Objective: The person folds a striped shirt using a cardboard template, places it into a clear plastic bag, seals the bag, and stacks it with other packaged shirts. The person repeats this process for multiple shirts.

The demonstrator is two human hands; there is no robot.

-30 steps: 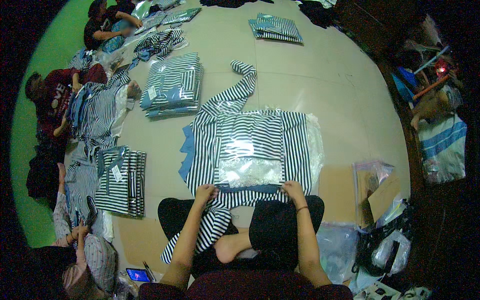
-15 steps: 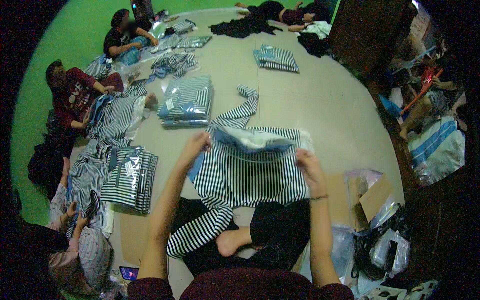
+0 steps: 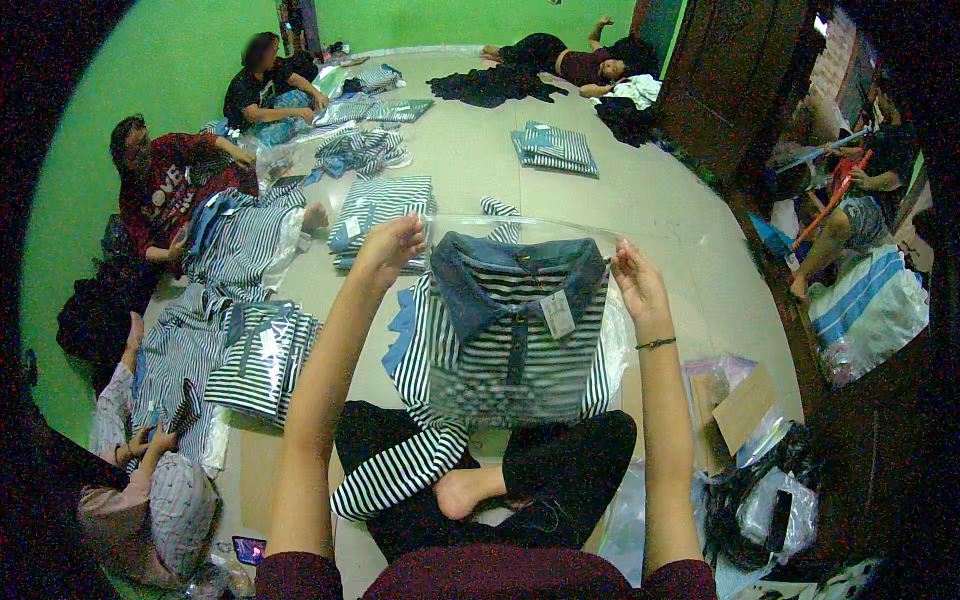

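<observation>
In front of me hangs a clear plastic bag (image 3: 520, 228) with a folded striped polo shirt (image 3: 490, 365) inside. The shirt has a blue denim-like collar and a white tag (image 3: 558, 313). My left hand (image 3: 395, 245) pinches the bag's upper left corner, and my right hand (image 3: 640, 285) pinches the upper right corner. Both hands are closed on the film, held apart at about the bag's width. Behind and below it, a loose black-and-white striped shirt (image 3: 400, 465) lies on the floor, one sleeve over my leg; the bagged shirt hides most of it.
Stacks of bagged striped shirts stand at left (image 3: 262, 365), farther up (image 3: 380, 210) and at the back (image 3: 555, 150). Plastic bags and cardboard (image 3: 745, 408) lie on my right, near a bundle of black material (image 3: 770, 480). Other people sit along the left wall; one lies at the back.
Both hands have risen, lifting the bag off the loose shirt. The bagged shirt, earlier seen nearly edge-on, now hangs with its collar and front showing.
</observation>
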